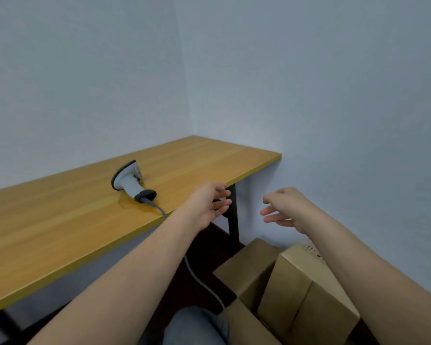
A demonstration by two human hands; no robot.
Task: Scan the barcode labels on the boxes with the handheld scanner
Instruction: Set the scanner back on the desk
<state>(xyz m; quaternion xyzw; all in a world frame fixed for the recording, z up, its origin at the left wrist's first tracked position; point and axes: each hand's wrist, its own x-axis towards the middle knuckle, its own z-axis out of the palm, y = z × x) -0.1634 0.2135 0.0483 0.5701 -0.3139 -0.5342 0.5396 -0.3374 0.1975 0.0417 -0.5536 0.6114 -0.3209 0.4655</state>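
Table (60,220): long wooden top on black legs, set into the room corner, nothing on it but the scanner.

Open carton (246,267) on the floor by the table's right end, flaps up. Inside it stands a smaller box (306,290), plain brown cardboard, tilted, top panel facing up. No barcode label readable from here; some small print near its far top edge, too small to tell. Judgement: corrugated board, light to moderate, stiff on the edges but panels will dent if squeezed mid-face. Matte surface, not slippery. Best taken with both palms on opposite side walls, near the top corners, and lifted straight out so it clears the carton flaps.

Scanner (128,180): grey pistol-type with dark trim, lying on its side on the table near the front edge, handle toward the person. Cable (202,282) runs off the table edge to the floor. Judgement: light rigid plastic, take by the handle; cable drag could tug it, leave slack.

Left hand (207,207): in the air past the table edge, fingers spread, grip empty. Right hand (284,210): in the air above the carton, fingers loosely spread, grip empty. Palms face each other, well apart.
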